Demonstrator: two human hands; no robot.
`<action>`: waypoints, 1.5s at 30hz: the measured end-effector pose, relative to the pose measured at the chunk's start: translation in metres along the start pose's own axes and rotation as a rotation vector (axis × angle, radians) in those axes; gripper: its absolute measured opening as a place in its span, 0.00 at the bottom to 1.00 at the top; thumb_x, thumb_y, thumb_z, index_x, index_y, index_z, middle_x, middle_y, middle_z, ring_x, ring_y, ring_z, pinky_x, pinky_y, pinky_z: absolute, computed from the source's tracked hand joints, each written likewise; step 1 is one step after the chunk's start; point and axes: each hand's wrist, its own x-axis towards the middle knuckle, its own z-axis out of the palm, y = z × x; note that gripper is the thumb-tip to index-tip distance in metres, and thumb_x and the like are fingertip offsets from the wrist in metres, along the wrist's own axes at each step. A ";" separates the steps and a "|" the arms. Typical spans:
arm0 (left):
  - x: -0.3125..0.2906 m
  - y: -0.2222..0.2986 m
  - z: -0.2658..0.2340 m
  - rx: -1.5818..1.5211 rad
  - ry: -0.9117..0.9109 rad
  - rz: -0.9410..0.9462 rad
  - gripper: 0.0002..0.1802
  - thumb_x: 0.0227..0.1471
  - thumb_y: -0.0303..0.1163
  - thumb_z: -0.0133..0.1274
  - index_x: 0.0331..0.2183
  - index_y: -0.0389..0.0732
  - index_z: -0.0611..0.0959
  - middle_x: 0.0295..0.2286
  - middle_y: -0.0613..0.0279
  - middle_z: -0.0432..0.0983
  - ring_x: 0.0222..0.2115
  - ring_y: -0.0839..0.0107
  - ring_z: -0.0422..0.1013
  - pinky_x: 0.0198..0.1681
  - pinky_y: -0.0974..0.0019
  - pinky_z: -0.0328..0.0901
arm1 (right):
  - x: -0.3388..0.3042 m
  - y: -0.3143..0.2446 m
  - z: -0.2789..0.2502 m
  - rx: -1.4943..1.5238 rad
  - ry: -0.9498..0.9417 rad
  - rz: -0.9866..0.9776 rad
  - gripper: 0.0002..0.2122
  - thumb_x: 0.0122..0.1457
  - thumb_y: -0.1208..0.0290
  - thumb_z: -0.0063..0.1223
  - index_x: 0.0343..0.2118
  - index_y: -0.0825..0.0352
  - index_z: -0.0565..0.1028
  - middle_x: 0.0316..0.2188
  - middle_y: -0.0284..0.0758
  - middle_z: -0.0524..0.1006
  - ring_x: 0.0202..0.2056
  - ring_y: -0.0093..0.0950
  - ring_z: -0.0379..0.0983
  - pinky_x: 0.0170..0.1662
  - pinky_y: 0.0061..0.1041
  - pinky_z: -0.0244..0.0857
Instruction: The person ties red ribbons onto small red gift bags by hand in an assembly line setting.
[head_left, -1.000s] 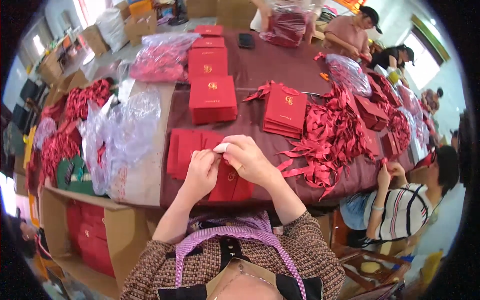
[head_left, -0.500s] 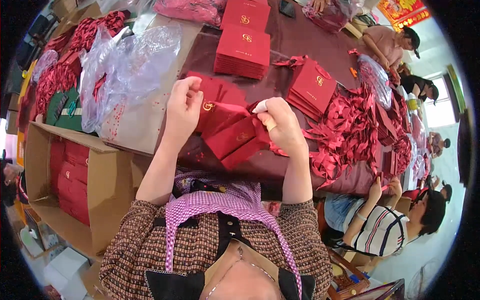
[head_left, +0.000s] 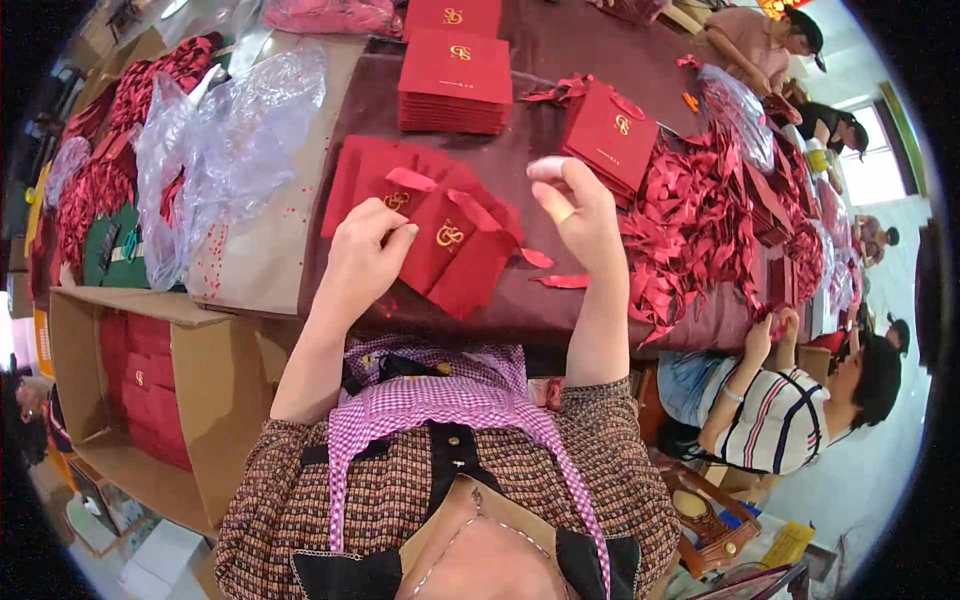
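Note:
A red paper gift bag [head_left: 455,262] with a gold emblem and a ribbon handle lies slanted on the table in front of me. It overlaps other red bags [head_left: 350,190] spread beneath it. My left hand [head_left: 362,258] is at its left edge, thumb and fingers pinched together; whatever is between them is hidden. To the right of the bag, my right hand [head_left: 585,215] is raised above the table with curled fingers apart and nothing visible in them. A yellowish wrap circles one finger. Short red ribbon pieces [head_left: 537,259] lie between the bag and my right forearm.
A neat stack of red bags [head_left: 455,85] stands farther back. Handled bags [head_left: 610,135] and a ribbon heap [head_left: 690,230] lie to the right. A cardboard box [head_left: 225,400] holding red bags is at left, near clear plastic [head_left: 255,140]. A co-worker [head_left: 785,420] sits at right.
The red bag, held up between both hands before, now lies on the table. My right hand has moved off it, up and right; my left hand has come down to its left edge.

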 end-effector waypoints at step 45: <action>-0.003 -0.012 0.001 -0.295 -0.263 -0.287 0.14 0.50 0.22 0.54 0.40 0.29 0.79 0.26 0.60 0.76 0.29 0.77 0.70 0.33 0.71 0.66 | -0.049 -0.007 0.066 -0.030 0.062 -0.240 0.07 0.48 0.74 0.62 0.27 0.68 0.75 0.25 0.37 0.76 0.31 0.36 0.73 0.36 0.32 0.67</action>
